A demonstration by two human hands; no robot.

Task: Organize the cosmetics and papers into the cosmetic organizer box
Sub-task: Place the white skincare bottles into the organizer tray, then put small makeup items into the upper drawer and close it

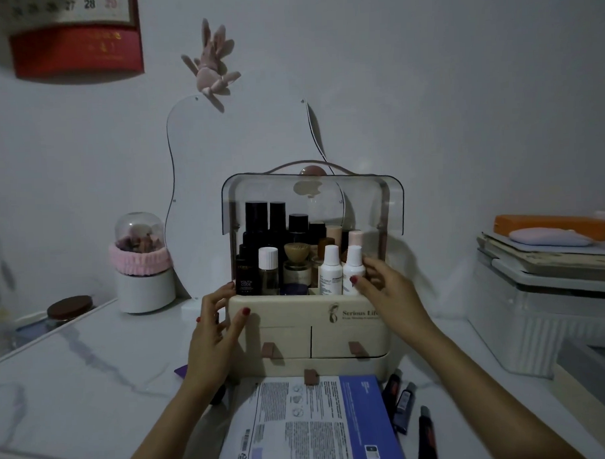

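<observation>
Marble-veined table (76, 367) — I log a cream plastic organizer box (291, 329) at its centre, smoky clear lid raised, three drawers with pink tabs. Printed papers (301, 425) lie flat before it; dark tubes (405, 401) beside them. Bottles crowd the top tray. My left hand (217, 330) presses the box's corner, fingers spread; my right hand (382, 288) pinches a white bottle (353, 270).

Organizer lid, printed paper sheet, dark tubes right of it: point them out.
organizer lid (393, 205), head view, on its clear right side panel
printed paper sheet (301, 421), head view, on the white text area
dark tubes (405, 402), head view, on the middle tube's body
</observation>
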